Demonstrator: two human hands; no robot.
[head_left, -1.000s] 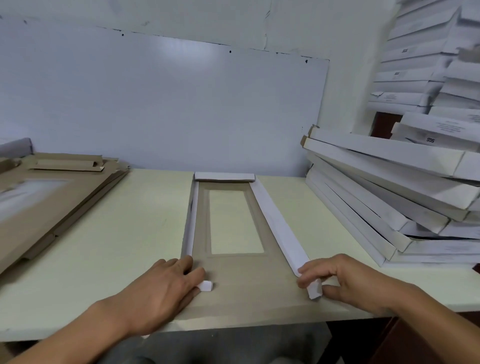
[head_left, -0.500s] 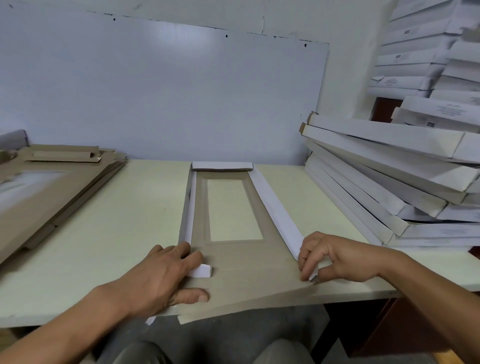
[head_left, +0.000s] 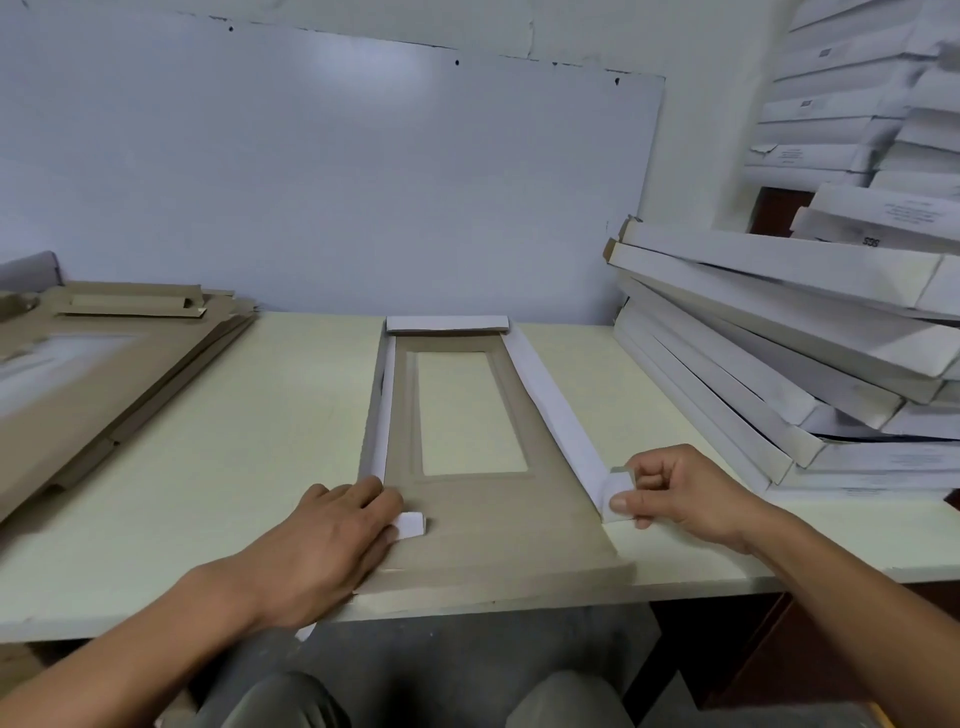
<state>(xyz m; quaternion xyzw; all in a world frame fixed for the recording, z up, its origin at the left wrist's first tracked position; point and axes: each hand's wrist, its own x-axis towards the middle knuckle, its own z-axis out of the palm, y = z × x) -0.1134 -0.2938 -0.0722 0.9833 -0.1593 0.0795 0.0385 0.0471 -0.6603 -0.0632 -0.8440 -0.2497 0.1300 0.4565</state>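
- The white wall panel (head_left: 337, 182) stands upright behind the cardboard blank, past its far end.
- The bench (head_left: 270, 441) carries the cardboard blank (head_left: 493, 525), which lies flat in the middle. Its brown side faces up and its near edge reaches the bench's near edge.
- A stack of white flat boxes (head_left: 779, 332) is piled unevenly to the right of the blank, apart from it.
- A pile of brown cardboard sheets (head_left: 104, 374) lies well to the left of the blank.
- A rectangular window cut-out (head_left: 470, 413) in the far half of the blank shows the bench through it.
- The right flap (head_left: 556, 410), white side up, runs along the blank's right edge and is folded inward.
- The left flap (head_left: 382, 415) stands nearly upright along the blank's left edge.
- The far flap (head_left: 447, 323) is folded over the blank's far end.
- The left hand (head_left: 322, 551) lies spread and flat on the blank's near left corner, pressing it down, with its fingertips at the near end of the left flap.
- The right hand (head_left: 685, 493) is at the blank's right edge, thumb and curled fingers pinching the near end of the right flap.
- A small white tab (head_left: 410, 525) lies on the blank, touching the left hand's fingertips.
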